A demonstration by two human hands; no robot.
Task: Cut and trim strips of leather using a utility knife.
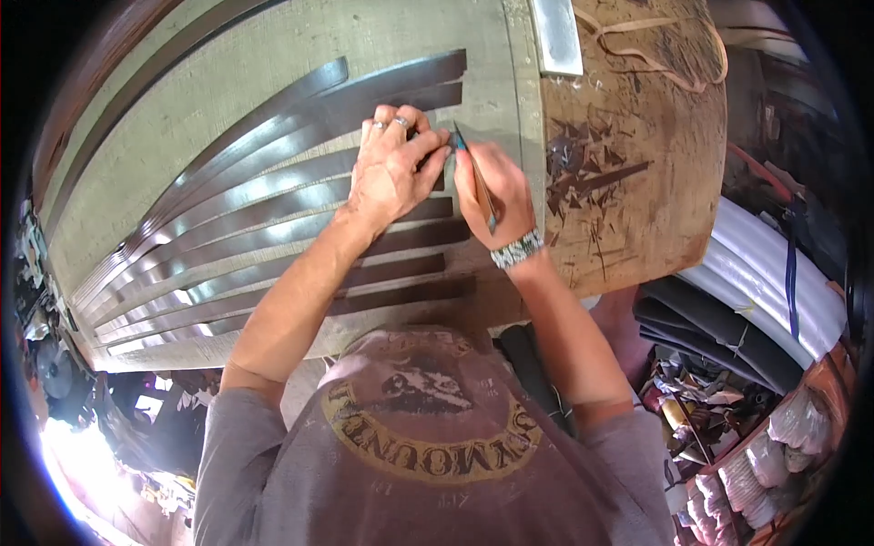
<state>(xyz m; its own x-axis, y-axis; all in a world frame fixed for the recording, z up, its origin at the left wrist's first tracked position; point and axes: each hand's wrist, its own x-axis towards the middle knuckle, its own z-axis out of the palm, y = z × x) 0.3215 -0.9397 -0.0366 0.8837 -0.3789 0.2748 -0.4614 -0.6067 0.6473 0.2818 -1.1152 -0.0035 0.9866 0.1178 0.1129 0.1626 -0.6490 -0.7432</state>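
Note:
Dark brown leather straps (410,232) fan out over a pale green-grey bench top (225,75), with several square-looking ends toward the right. My left hand (396,157), wearing rings, bears down on one strap. Its thumb and forefinger meet at that strap's end, which the fingers partly hide. Just to the right, my right hand (498,184) grips a slim pointed tool (483,188) with a brown shaft and teal bands. The tool's dark tip points away from me, close to my left fingertips. Whether it touches the leather I cannot tell.
Triangular dark offcuts (587,164) lie scattered on a scarred wooden board (655,225) at right. Beyond them are a metal bar (558,37) and a tan lace (689,82). Pale rolls (765,266) and dark rolled material (710,334) lean right of the bench, above cluttered shelves.

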